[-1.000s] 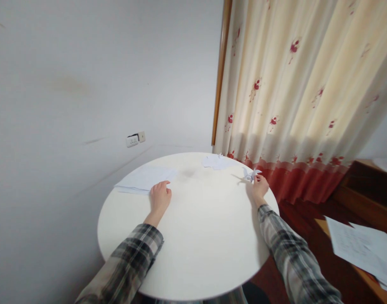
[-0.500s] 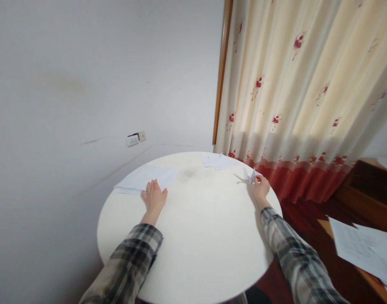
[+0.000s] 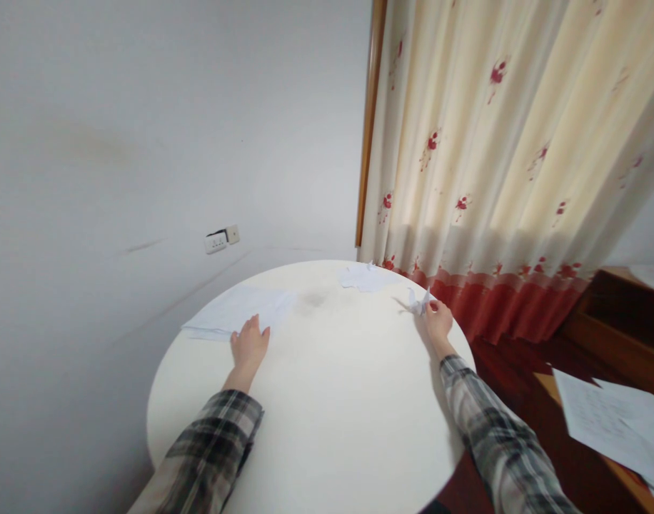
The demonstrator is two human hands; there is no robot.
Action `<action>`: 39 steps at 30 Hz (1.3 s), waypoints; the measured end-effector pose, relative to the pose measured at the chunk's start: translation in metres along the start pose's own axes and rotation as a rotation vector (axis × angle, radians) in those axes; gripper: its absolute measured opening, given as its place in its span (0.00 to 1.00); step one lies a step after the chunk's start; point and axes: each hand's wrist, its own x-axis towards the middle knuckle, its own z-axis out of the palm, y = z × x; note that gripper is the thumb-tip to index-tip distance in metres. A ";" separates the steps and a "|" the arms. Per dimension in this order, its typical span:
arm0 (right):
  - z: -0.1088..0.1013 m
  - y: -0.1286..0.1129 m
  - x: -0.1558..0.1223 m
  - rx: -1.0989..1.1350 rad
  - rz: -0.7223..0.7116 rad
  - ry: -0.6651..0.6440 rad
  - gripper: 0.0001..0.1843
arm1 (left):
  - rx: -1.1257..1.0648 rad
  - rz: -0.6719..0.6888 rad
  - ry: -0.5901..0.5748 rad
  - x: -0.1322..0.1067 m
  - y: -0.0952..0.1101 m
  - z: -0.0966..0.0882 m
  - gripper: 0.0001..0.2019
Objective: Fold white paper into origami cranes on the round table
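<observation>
My left hand (image 3: 248,345) lies flat with fingers stretched out on the near edge of a stack of white paper sheets (image 3: 235,311) at the left of the round white table (image 3: 327,400). My right hand (image 3: 438,320) is at the table's right rim, its fingers pinched on a small folded white paper figure (image 3: 418,303) that rests on the tabletop. Both arms wear plaid sleeves.
A few crumpled white paper pieces (image 3: 365,277) lie at the table's far edge. A floral curtain (image 3: 498,164) hangs behind, right of a white wall with a socket (image 3: 218,240). Loose printed sheets (image 3: 610,421) lie on dark wooden furniture at the right.
My left hand opened from a loose curl and slid left onto the paper stack. My right hand lowered the folded paper figure toward the tabletop, still pinching it.
</observation>
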 end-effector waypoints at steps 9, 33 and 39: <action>-0.002 0.000 0.001 -0.002 -0.013 -0.025 0.11 | 0.084 -0.044 -0.081 0.003 -0.007 -0.006 0.20; -0.012 -0.025 -0.007 0.061 -0.052 0.284 0.09 | -0.249 -0.012 0.381 0.008 0.013 -0.030 0.20; 0.008 -0.065 -0.045 0.218 -0.455 0.008 0.09 | -0.402 0.618 0.135 -0.024 0.077 -0.009 0.15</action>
